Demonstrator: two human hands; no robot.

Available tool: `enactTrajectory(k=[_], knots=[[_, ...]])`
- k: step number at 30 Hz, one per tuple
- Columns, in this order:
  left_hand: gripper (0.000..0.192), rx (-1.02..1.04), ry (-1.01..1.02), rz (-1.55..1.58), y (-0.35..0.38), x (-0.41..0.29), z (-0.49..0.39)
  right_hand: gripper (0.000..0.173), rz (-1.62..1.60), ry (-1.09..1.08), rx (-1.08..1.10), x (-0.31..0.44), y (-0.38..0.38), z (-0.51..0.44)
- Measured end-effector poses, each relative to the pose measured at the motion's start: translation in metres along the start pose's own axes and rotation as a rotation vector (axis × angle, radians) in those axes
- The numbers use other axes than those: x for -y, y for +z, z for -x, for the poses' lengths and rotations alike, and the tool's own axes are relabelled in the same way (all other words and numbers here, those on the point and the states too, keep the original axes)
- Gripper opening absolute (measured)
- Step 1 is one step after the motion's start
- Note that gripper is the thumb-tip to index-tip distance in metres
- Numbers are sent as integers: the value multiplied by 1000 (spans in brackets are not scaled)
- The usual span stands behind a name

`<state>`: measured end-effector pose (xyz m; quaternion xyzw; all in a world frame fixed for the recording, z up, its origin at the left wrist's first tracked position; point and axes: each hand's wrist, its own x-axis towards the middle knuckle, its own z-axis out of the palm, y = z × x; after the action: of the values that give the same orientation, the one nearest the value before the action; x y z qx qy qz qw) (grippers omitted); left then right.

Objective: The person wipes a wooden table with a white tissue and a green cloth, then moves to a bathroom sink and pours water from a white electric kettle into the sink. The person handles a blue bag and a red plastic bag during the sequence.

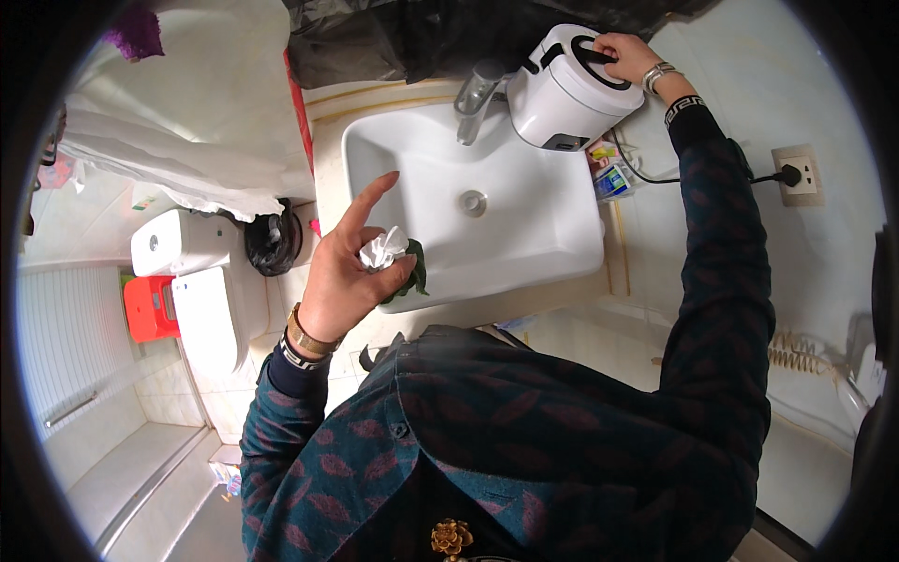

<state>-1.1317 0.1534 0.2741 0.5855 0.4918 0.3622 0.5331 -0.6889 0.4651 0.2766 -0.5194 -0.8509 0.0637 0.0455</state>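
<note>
My left hand [344, 270] holds a crumpled white paper tissue [383, 249] and dark green leaves [418, 268] over the near left rim of a white washbasin [541, 242]. Its index finger points out across the bowl. At the back right, my right hand [625, 56] grips the black lid handle [593, 53] of a small white rice cooker [555, 98]. The cooker stands at the basin's rear right corner, its lid down. A small light glows on its dark front panel [566, 142]. Beside it, the faucet [477, 102] reaches over the bowl.
The cooker's black cord runs to a plug [790, 175] in the right wall socket [809, 193]. A blue-labelled packet [612, 183] lies below the cooker. To the left are a white toilet [207, 319], a red bin [149, 309], a black-bagged bin [270, 246] and a hanging white curtain [175, 165].
</note>
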Motion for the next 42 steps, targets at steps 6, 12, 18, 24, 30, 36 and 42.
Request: enactTrajectory(k=[6, 12, 18, 24, 30, 36, 42], knots=[[79, 16, 37, -6, 1, 1, -2, 24, 32, 89, 60, 1, -4, -7], [78, 6, 31, -12, -2, 3, 0, 22, 33, 106, 64, -4, -5, -13], [78, -4, 15, -18, -4, 1, 1, 20, -8, 108, 40, -22, 2, -28], [78, -1, 22, -23, -5, 3, 0, 23, -31, 104, 81, -29, 3, -32], [78, 23, -19, -14, -3, 0, 2, 28, -80, 130, 106, -29, 0, -30], [78, 47, -50, -49, -5, -4, 4, 34, -123, 165, 131, -30, -7, -27], [78, 9, -12, -29, -1, 0, 3, 40, -114, 159, 151, -27, -8, -26]])
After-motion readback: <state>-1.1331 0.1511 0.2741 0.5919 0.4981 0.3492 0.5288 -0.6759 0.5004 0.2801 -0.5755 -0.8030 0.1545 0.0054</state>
